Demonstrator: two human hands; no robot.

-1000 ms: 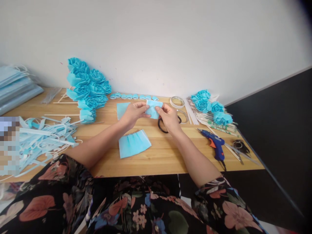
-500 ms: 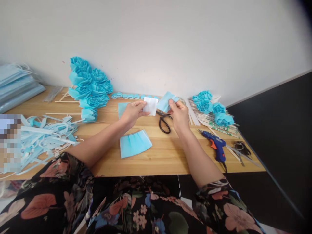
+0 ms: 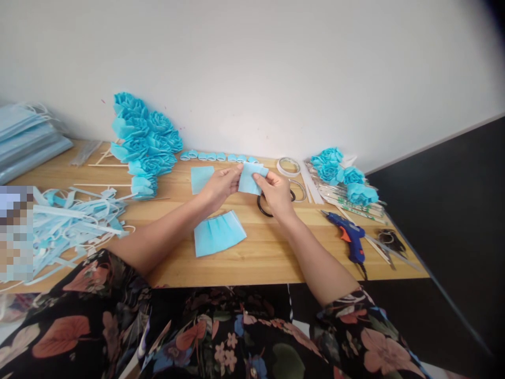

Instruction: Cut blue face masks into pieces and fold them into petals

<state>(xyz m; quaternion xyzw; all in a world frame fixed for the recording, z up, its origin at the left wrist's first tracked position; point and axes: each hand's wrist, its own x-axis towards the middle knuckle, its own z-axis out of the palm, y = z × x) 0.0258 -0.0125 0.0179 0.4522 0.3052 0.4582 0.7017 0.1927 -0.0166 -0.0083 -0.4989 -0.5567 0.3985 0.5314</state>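
Observation:
Both hands hold one small light-blue piece of mask fabric point(image 3: 250, 180) above the wooden table point(image 3: 260, 247). My left hand point(image 3: 219, 185) pinches its left edge and my right hand point(image 3: 274, 192) pinches its right side. Black-handled scissors point(image 3: 263, 206) lie under my right hand, mostly hidden. A larger pleated blue piece point(image 3: 218, 232) lies on the table below my hands. Another flat blue square point(image 3: 201, 178) lies just left of my left hand.
Blue fabric roses point(image 3: 144, 142) are piled at the back left, more roses point(image 3: 342, 173) at the back right. A blue glue gun point(image 3: 347, 235), tape rolls point(image 3: 289, 166), a row of small rolled pieces point(image 3: 215, 156), cut strips point(image 3: 71, 221) and stacked masks point(image 3: 27, 139) surround the work spot.
Half a second ago my hands were apart, left holding a white piece and right a blue piece. Now they have come back together on a single blue piece.

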